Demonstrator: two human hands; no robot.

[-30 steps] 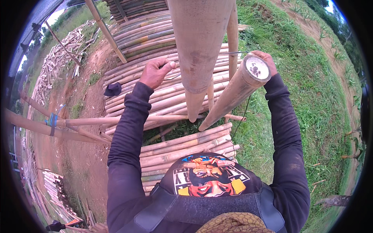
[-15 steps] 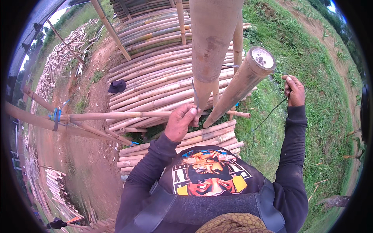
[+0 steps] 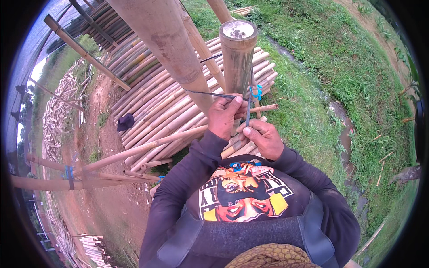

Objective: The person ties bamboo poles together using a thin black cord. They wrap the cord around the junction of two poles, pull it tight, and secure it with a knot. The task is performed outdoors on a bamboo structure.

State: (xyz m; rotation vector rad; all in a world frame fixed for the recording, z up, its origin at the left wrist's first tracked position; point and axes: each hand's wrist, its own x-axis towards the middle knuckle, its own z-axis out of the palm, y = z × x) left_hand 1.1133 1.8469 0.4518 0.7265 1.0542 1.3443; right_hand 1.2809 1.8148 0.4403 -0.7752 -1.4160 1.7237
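Observation:
A thin, dark strap passes around a thick bamboo pole and a shorter bamboo post with a pale inside at its cut top. In front of the short post, my left hand is closed, pinching the strand that comes from the thick pole. Just to its right and lower, my right hand is closed too, with the strand that hangs beside the short post between thumb and fingers. The two hands almost touch. Where the strands meet, my fingers partly hide them.
A stack of bamboo poles lies behind the posts, a dark cloth or cap on its left edge. One slanting bamboo pole crosses left of my hands, near a blue lashing. A narrow ditch runs through grass at right.
My right hand has come from far right in to beside my left hand, bringing its strand along. My left hand has moved right and up. The view has shifted, so the posts appear further left.

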